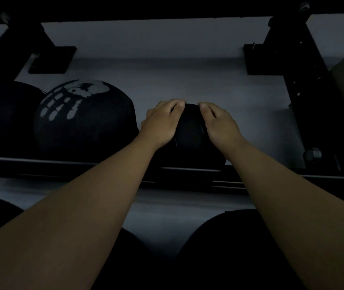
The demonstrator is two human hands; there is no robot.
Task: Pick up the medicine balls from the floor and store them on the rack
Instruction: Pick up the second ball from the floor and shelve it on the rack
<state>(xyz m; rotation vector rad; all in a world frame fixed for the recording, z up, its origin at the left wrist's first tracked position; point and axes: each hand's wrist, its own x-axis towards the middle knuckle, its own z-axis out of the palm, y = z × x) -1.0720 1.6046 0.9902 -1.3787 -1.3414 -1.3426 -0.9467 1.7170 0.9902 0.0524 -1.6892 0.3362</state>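
Between both hands' fingers (pixel 175 105): ball (pixel 189 130) (black).

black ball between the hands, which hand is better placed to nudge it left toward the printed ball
Right: the right hand sits on the black ball's far side from the printed ball; the left hand is in between.

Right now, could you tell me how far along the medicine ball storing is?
Two balls, a plain one and a white-printed one, already sit on the rack. The left hand and right hand are seating a black ball beside them. Dark rounded shapes below may be more; too dim to tell.
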